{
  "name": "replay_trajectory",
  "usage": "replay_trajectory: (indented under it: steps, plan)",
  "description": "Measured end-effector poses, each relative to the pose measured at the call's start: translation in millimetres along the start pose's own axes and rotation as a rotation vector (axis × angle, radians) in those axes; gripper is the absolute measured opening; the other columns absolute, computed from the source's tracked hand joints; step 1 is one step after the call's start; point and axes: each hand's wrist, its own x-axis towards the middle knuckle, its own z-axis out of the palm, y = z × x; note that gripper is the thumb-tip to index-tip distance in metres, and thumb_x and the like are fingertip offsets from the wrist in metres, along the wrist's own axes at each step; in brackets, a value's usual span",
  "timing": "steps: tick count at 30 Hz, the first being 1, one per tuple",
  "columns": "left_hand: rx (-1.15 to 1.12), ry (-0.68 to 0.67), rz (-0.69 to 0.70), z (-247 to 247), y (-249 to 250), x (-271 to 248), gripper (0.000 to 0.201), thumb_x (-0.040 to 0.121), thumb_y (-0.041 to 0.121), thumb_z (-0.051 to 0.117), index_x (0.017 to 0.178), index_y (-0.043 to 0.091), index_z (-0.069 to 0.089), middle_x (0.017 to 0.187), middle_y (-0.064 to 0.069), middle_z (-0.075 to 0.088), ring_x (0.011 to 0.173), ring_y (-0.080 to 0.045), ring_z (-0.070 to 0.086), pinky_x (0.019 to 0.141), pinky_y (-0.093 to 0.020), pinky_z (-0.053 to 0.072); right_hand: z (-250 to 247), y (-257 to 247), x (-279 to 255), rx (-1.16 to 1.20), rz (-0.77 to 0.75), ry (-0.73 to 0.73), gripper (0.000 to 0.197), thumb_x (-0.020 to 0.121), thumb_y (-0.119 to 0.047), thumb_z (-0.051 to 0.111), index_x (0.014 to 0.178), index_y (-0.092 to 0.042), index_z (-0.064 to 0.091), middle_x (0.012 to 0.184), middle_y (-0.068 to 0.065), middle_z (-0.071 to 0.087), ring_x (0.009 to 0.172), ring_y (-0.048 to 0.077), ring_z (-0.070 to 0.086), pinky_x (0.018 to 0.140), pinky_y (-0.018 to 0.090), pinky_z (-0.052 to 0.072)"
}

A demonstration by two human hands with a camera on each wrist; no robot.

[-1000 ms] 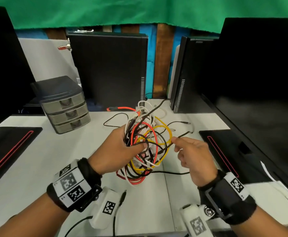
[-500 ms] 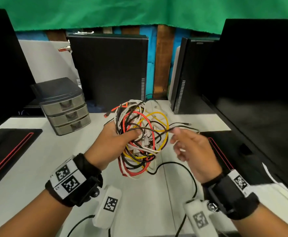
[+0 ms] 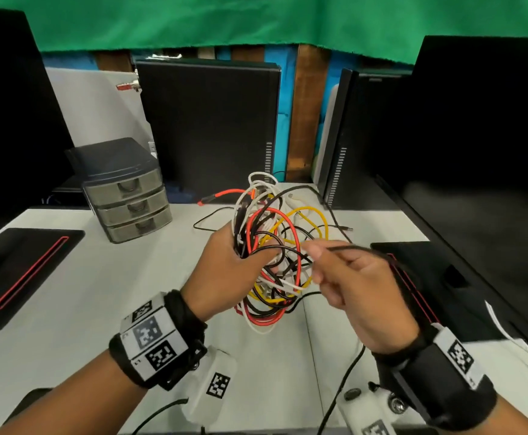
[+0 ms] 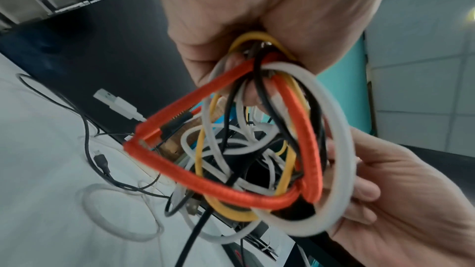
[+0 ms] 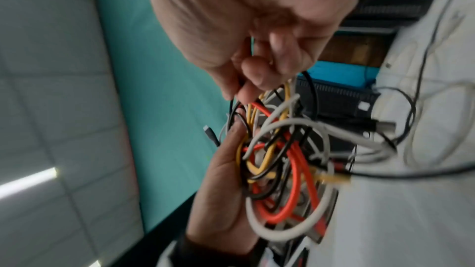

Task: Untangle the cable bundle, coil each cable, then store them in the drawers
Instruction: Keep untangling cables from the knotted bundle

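- My left hand (image 3: 225,271) has its fingers curled round the cable bundle (image 3: 275,255), gripping a tangle of red, yellow, white and black loops held up off the white table (image 3: 105,296).
- In the left wrist view the same bundle (image 4: 262,145) bunches under the curled fingers (image 4: 205,64), with a braided orange-red cable (image 4: 213,182) forming a wide loop below them and a thick white loop (image 4: 336,170) at its outer side.
- My right hand (image 3: 360,290) pinches a thin black cable (image 3: 347,246) between thumb and forefinger, just right of the bundle; the other fingers are folded in.
- From the right wrist view the pinching fingertips (image 5: 253,80) sit directly above the tangle (image 5: 280,161), and the black strand (image 5: 232,107) runs down from them into it.
- A loose white USB plug (image 4: 115,103) hangs away from the left fingers; I cannot tell which cable it belongs to.
- The grey drawer unit (image 3: 127,196), three drawers all closed, stands on the table well beyond and left of my left fingers.
- Past the bundle, a black cable end (image 3: 341,227) lies on the table.
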Motion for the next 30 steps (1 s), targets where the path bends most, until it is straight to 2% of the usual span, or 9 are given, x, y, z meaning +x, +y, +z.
replay_trajectory:
  steps: [6, 10, 13, 16, 18, 20, 23, 26, 30]
  plan:
    - [0.086, -0.115, 0.001, -4.6, -10.0, -0.7, 0.029, 0.089, 0.01, 0.071, 0.11, 0.029, 0.066, 0.102, 0.019, 0.075, 0.097, 0.0, 0.07, 0.086, -0.016, 0.053, -12.9, -7.0, 7.3, -0.401, -0.055, 0.002, 0.018, 0.095, -0.02, 0.065, 0.083, -0.013, 0.077, 0.067, 0.006, 0.07, 0.044, 0.015, 0.049, 0.044, 0.019, 0.038]
    - [0.135, -0.249, -0.024, -21.7, -7.4, 5.3, 0.029, 0.091, 0.012, 0.07, 0.115, 0.027, 0.066, 0.107, 0.015, 0.075, 0.1, -0.002, 0.07, 0.085, -0.013, 0.051, -38.3, -33.7, 20.6, -0.149, -0.006, 0.108, 0.027, 0.101, -0.021, 0.053, 0.084, -0.005, 0.067, 0.063, 0.006, 0.07, 0.052, 0.015, 0.064, 0.047, 0.019, 0.045]
    - [0.16, -0.288, -0.055, -33.1, -3.9, 9.1, 0.032, 0.089, 0.013, 0.072, 0.116, 0.029, 0.064, 0.107, 0.019, 0.074, 0.1, 0.0, 0.069, 0.082, -0.009, 0.049, -68.4, -59.3, 32.3, 0.177, -0.178, 0.267, 0.027, 0.105, -0.025, 0.046, 0.086, -0.011, 0.059, 0.059, -0.008, 0.061, 0.056, 0.005, 0.059, 0.053, 0.014, 0.043]
    - [0.144, -0.185, -0.067, -34.2, -3.3, 11.1, 0.029, 0.089, 0.01, 0.072, 0.11, 0.029, 0.067, 0.101, 0.019, 0.075, 0.093, 0.0, 0.071, 0.078, -0.009, 0.05, -88.0, -67.6, 38.4, 0.389, -0.301, 0.39, 0.025, 0.105, -0.033, 0.047, 0.09, -0.016, 0.058, 0.066, -0.01, 0.06, 0.061, 0.002, 0.057, 0.058, 0.013, 0.043]
    - [0.042, -0.095, -0.097, -29.3, -1.9, 10.9, 0.026, 0.09, 0.009, 0.07, 0.11, 0.025, 0.069, 0.1, 0.014, 0.077, 0.092, -0.004, 0.072, 0.08, -0.017, 0.053, -80.6, -55.9, 37.5, 0.38, -0.179, 0.341, 0.024, 0.097, -0.04, 0.054, 0.093, -0.018, 0.062, 0.073, -0.007, 0.062, 0.064, 0.003, 0.058, 0.059, 0.014, 0.045]
    - [-0.044, -0.069, -0.129, -21.9, 1.9, 8.3, 0.026, 0.092, 0.01, 0.068, 0.113, 0.023, 0.069, 0.104, 0.009, 0.077, 0.097, -0.01, 0.073, 0.087, -0.028, 0.054, -61.8, -38.2, 32.8, 0.275, -0.009, 0.191, 0.03, 0.081, -0.045, 0.063, 0.097, -0.02, 0.067, 0.076, -0.005, 0.063, 0.063, 0.006, 0.055, 0.056, 0.017, 0.042]
    - [-0.052, -0.082, -0.117, -13.0, 6.1, 2.7, 0.025, 0.091, 0.009, 0.068, 0.109, 0.027, 0.069, 0.102, 0.012, 0.077, 0.096, -0.007, 0.073, 0.086, -0.025, 0.054, -32.3, -12.9, 22.0, 0.056, 0.091, -0.003, 0.04, 0.074, -0.04, 0.068, 0.104, -0.014, 0.073, 0.074, 0.002, 0.064, 0.057, 0.012, 0.051, 0.048, 0.021, 0.038]
    - [-0.032, -0.092, -0.122, -8.5, 6.3, -1.2, 0.027, 0.09, 0.01, 0.069, 0.11, 0.028, 0.068, 0.102, 0.014, 0.077, 0.096, -0.005, 0.072, 0.087, -0.026, 0.054, -17.0, 4.0, 10.3, -0.036, 0.062, -0.079, 0.032, 0.079, -0.028, 0.071, 0.107, -0.014, 0.075, 0.068, 0.003, 0.06, 0.054, 0.013, 0.048, 0.045, 0.021, 0.037]
    - [-0.035, -0.044, -0.14, -6.9, 4.6, -1.4, 0.025, 0.091, 0.009, 0.068, 0.109, 0.027, 0.069, 0.1, 0.013, 0.077, 0.094, -0.006, 0.073, 0.088, -0.029, 0.054, -14.1, 14.1, 7.0, -0.256, -0.202, 0.021, 0.028, 0.085, -0.013, 0.074, 0.111, -0.024, 0.072, 0.07, -0.003, 0.068, 0.055, 0.008, 0.053, 0.051, 0.017, 0.044]
